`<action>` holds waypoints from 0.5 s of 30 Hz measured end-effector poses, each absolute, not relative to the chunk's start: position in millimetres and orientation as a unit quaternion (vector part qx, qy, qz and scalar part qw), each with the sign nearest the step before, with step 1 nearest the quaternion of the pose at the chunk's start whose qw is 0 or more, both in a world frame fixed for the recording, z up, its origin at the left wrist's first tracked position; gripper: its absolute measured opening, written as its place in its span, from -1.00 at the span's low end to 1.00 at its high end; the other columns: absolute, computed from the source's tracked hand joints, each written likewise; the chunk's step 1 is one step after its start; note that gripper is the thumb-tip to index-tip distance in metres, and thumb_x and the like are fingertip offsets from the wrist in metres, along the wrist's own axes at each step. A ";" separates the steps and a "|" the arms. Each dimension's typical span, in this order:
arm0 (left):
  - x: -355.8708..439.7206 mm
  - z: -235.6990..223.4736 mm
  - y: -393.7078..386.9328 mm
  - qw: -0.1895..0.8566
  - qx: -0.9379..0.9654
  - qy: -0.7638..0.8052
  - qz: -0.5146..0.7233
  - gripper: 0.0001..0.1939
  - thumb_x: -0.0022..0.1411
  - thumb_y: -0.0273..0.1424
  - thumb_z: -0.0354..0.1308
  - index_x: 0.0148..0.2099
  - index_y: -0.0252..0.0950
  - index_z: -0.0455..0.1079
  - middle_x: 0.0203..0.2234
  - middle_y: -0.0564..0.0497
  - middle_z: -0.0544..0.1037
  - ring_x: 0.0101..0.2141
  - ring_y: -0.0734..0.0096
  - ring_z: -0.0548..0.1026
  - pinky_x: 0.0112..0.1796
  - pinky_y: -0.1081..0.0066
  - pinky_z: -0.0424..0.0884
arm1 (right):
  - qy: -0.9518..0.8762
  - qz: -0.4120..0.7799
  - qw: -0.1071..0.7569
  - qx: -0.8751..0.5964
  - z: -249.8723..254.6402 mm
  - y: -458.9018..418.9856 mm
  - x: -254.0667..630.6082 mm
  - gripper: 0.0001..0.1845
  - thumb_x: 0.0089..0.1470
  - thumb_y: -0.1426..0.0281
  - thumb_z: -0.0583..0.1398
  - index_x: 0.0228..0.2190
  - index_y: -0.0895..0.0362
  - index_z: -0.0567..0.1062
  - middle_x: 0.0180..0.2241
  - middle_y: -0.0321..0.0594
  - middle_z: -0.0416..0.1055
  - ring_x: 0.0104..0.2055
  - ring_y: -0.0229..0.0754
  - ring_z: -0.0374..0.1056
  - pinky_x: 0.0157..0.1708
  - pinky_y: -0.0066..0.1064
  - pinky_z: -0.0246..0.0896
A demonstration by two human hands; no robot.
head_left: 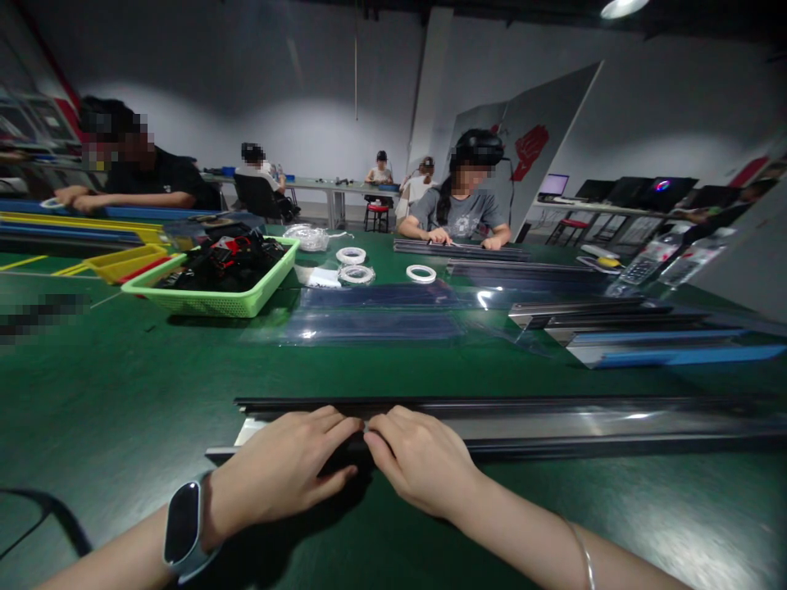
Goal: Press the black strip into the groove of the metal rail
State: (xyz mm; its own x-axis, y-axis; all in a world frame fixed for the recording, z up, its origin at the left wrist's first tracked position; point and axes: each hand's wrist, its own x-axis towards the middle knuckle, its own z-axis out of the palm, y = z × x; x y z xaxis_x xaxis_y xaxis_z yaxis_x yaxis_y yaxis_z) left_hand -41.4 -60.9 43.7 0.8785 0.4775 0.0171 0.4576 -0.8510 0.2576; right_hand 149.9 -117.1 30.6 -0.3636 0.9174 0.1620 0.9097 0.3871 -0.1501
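A long black channel-shaped strip (602, 449) with a shiny, light inner face lies across the green table in front of me. My left hand (288, 463), with a watch on its wrist, rests over the strip near its left end. Its fingers reach into the channel and its thumb stands apart from them. My right hand (421, 459) is beside it, fingers curled and closed over the channel. The fingertips of both hands almost meet at a small greyish spot. What the right fingers pinch there is too small to make out.
Beyond the strip lie clear plastic sheets (381, 325), white tape rolls (421, 274) and a green basket (264, 287) of dark parts. More channel strips (590, 348), one blue-edged, and water bottles (652, 258) are at right. A co-worker (470, 205) handles a strip opposite; another sits at far left.
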 end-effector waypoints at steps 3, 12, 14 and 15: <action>-41.3 44.4 -60.7 0.122 0.961 0.247 0.030 -0.73 0.25 -0.30 -0.04 -0.02 -0.23 0.24 -0.23 -0.05 0.43 -0.20 0.28 0.41 -0.16 0.32 0.35 | -0.831 0.017 0.100 -0.547 32.4 -116.6 149.4 -0.60 0.24 0.26 -0.12 -0.32 0.14 0.44 -0.39 -0.17 0.45 -0.32 -0.16 0.36 -0.32 -0.38 0.19; -43.2 46.6 -60.9 0.138 0.954 0.265 0.010 -0.71 0.26 -0.25 -0.05 -0.01 -0.21 0.20 -0.28 -0.03 0.42 -0.27 0.28 0.44 -0.24 0.33 0.35 | -0.830 0.039 0.122 -0.543 32.4 -117.9 151.3 -0.60 0.25 0.28 -0.14 -0.27 0.12 0.44 -0.37 -0.20 0.45 -0.29 -0.19 0.36 -0.28 -0.41 0.19; -43.7 46.0 -61.4 0.141 0.954 0.263 0.013 -0.69 0.26 -0.26 -0.06 0.03 -0.20 0.17 -0.27 -0.02 0.42 -0.27 0.27 0.45 -0.23 0.32 0.35 | -0.829 0.039 0.110 -0.546 33.9 -117.5 150.7 -0.58 0.25 0.23 -0.13 -0.27 0.13 0.45 -0.37 -0.19 0.46 -0.31 -0.18 0.36 -0.32 -0.40 0.20; -43.9 46.0 -61.6 0.144 0.954 0.262 0.018 -0.67 0.26 -0.26 -0.06 0.05 -0.18 0.15 -0.25 -0.02 0.42 -0.25 0.27 0.45 -0.22 0.31 0.34 | -0.830 0.039 0.103 -0.547 34.8 -117.3 150.4 -0.57 0.25 0.22 -0.13 -0.27 0.13 0.45 -0.38 -0.18 0.46 -0.32 -0.17 0.37 -0.33 -0.40 0.20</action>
